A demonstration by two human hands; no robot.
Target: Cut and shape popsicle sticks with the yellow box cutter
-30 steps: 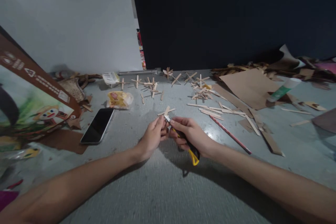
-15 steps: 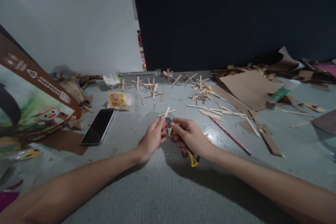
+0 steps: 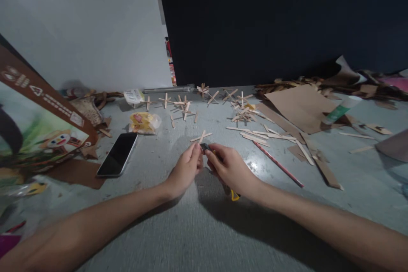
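My right hand (image 3: 234,170) is closed around a box cutter (image 3: 235,196). Its yellow end sticks out below the palm, and its dark front end points at the fingertips of my left hand. My left hand (image 3: 185,166) pinches a craft stick (image 3: 202,136), which pokes up past the thumb; the fingers hide its lower part. A second craft stick (image 3: 195,139) crosses behind it; whether the two are joined I cannot tell. The two hands almost meet above the grey table (image 3: 153,233).
Crossed craft sticks (image 3: 185,110) stand at the back, with loose sticks (image 3: 255,136) and a red pencil (image 3: 279,163) to the right. Cardboard (image 3: 302,108) and a glue stick (image 3: 342,110) lie farther right. Left are a phone (image 3: 117,155), a snack packet (image 3: 144,123) and a printed bag (image 3: 54,123).
My right hand has turned slightly over the box cutter, so less of its yellow body shows. The whole view has shifted a little; the things on the table stay put.
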